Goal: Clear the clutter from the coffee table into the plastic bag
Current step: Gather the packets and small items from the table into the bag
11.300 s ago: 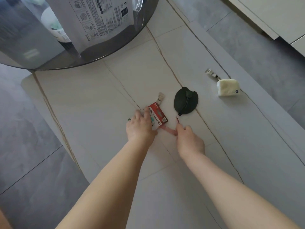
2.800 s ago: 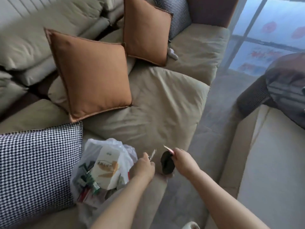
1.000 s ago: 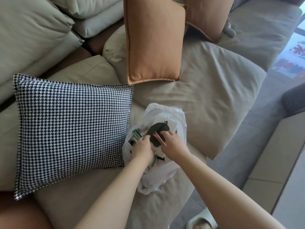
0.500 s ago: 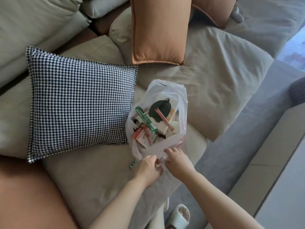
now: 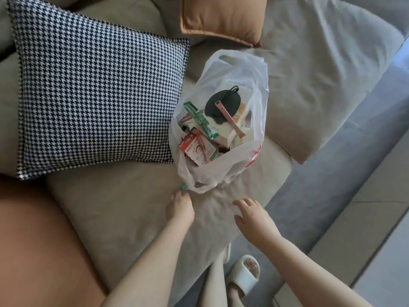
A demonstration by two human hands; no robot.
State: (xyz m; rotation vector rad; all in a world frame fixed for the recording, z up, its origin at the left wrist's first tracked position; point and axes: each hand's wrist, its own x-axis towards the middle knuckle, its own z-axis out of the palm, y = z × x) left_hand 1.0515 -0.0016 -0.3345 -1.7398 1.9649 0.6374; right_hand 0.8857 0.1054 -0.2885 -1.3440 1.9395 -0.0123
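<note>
Plastic bag (image 5: pixel 230 167): thin, translucent film, glossy and creased. Sofa cushion (image 5: pixel 124 196): matt beige woven cloth. Houndstooth pillow (image 5: pixel 95 96): coarse woven fabric; red packet (image 5: pixel 197 149): glossy printed card.

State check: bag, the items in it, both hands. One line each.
plastic bag: open at the top, sitting on the sofa cushion
dark round pouch: inside, on top
pink stick: inside, lying across the pouch
red packet: inside
left hand: fingertips at a small green item, grip unclear
right hand: open, empty
</note>
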